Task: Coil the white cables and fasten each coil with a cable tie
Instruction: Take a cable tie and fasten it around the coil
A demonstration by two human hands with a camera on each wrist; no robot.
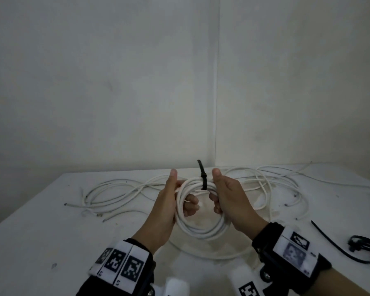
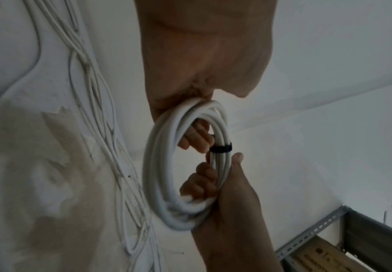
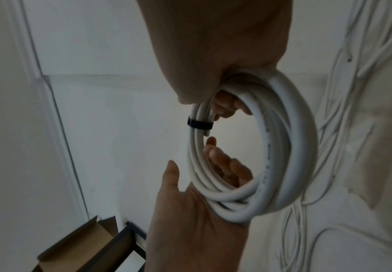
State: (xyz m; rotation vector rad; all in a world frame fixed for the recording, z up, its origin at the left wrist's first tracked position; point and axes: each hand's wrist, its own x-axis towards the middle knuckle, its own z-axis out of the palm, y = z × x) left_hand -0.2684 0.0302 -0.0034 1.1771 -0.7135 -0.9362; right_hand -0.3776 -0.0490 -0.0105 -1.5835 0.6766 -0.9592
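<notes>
White cable coil [image 1: 201, 210] with black cable tie [image 1: 202, 178] | left hand [image 1: 169, 208] grip wrapped round it | right hand [image 1: 231, 201] grip too | above table [image 1: 51, 231]

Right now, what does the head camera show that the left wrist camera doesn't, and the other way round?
Only the head view shows the spare black cable ties lying on the white table and the fastened tie's upright tail. Only the left wrist view shows a grey metal shelf frame. Both show the left hand and right hand gripping the coiled white cable, a black cable tie around it, and loose white cables behind.
</notes>
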